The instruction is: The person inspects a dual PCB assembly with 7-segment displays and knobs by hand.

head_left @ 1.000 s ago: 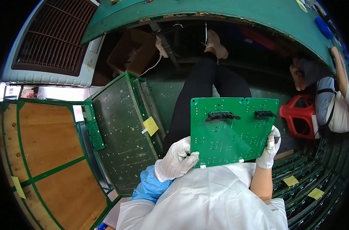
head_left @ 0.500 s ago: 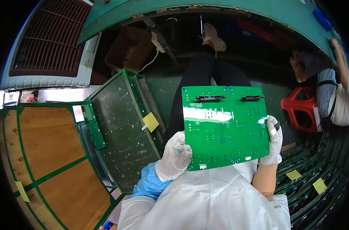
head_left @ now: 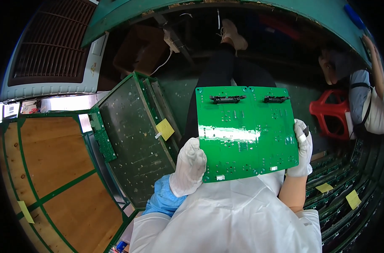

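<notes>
So a green circuit board [head_left: 246,130] is held up flat over the lap, gripped on both sides. It's clamped at its lower left edge by the gloved left hand [head_left: 189,166] and at its right edge by the gloved right hand [head_left: 302,148], fingers closed on it. Two black connectors [head_left: 227,99] are seen along its top edge. A rack of darker boards [head_left: 135,139] with a yellow sticky note [head_left: 165,129] is parked just to the left.

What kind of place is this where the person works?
Probably an electronics factory or assembly workshop. Gloved hands, left hand and right hand, hold up a green circuit board, more circuit boards stand in a rack alongside, and the person wears a white work coat.
</notes>
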A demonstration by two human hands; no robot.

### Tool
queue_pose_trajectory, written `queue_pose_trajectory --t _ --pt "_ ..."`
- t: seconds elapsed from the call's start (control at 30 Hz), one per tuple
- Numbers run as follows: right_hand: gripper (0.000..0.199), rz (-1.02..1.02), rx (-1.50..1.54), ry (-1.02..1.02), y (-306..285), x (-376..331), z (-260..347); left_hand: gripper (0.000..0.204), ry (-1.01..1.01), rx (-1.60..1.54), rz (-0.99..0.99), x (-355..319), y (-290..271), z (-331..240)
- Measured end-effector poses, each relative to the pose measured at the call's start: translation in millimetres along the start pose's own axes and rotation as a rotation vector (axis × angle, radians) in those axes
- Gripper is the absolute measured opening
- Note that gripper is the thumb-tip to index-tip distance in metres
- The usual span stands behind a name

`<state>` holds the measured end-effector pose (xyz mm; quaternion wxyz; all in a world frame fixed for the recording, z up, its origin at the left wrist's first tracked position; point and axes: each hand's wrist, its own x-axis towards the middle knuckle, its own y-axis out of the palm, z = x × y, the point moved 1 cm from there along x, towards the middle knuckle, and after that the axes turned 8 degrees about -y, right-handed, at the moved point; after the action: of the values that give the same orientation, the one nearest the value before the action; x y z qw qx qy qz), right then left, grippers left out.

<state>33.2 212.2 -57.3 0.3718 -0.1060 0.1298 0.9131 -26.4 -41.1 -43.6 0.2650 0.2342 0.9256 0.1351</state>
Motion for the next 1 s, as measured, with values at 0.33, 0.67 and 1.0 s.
queue_pose_trajectory --t 0.33,0.67,1.0 --pt "0.022 0.072 -0.003 -0.016 -2.3 0.5 3.5 0.019 0.004 0.010 -0.022 3.2 3.1 -8.3" --pt "0.023 -0.016 -0.047 -0.075 1.1 -5.3 8.5 0.016 0.027 -0.013 -0.043 7.7 0.6 -11.5" --pt "0.024 0.026 0.019 -0.108 1.3 -3.9 7.6 0.015 0.096 -0.065 -0.141 15.0 -2.9 -2.1"
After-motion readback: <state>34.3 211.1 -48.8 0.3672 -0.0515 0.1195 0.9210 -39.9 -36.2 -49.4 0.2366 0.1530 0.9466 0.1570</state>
